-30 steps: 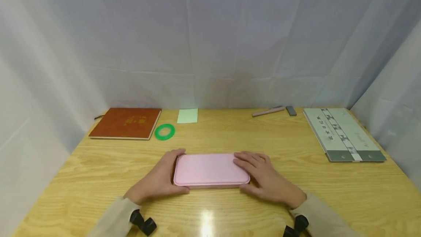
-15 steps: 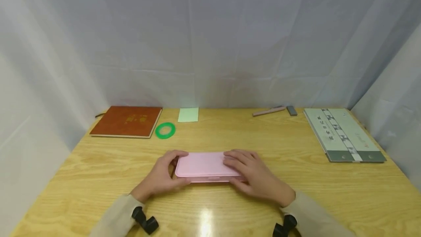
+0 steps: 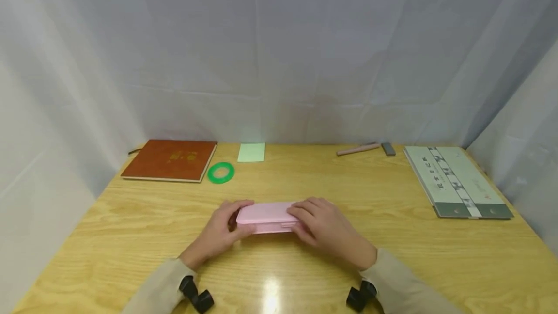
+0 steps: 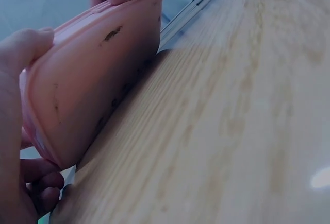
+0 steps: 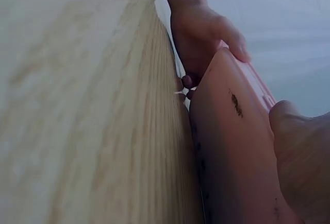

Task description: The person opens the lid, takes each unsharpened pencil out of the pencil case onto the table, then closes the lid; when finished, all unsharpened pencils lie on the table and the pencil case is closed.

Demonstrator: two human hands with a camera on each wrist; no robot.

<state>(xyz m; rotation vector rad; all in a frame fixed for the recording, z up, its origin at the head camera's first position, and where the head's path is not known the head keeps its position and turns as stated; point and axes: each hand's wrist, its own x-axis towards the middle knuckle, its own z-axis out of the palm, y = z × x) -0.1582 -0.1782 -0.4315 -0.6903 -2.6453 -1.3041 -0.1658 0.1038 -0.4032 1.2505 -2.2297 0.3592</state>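
Left grip point(image 3: 222, 229): thumb and fingers curled round the left end of the pink case point(image 3: 266, 213). Right grip point(image 3: 324, 224): same on the right end, fingers over the top. Case is near centre, tilted, near side raised off the tabletop point(image 3: 131, 246). Beyond it, far left: green ring point(image 3: 231, 172), brown notebook point(image 3: 161, 160), pale green paper point(image 3: 251, 152). Far right: pink pen point(image 3: 357, 149), grey block point(image 3: 388, 149), pale green-grey notebook point(image 3: 440, 173).
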